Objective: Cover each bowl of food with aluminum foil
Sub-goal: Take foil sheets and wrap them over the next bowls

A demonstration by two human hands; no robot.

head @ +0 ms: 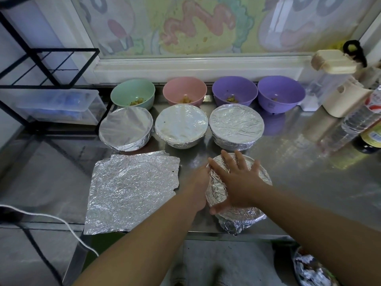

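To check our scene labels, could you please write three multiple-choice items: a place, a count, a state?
1. Where do the loose foil sheets lie? A on the rack B left of the front bowl C behind the back row
2. How many bowls stand uncovered? A two B six C four
3. How is the right hand? A flat on the front bowl's foil B fisted C holding a bottle
Key: B, they lie beside that bowl; C, green bowl, pink bowl, two purple bowls; A, fingers spread.
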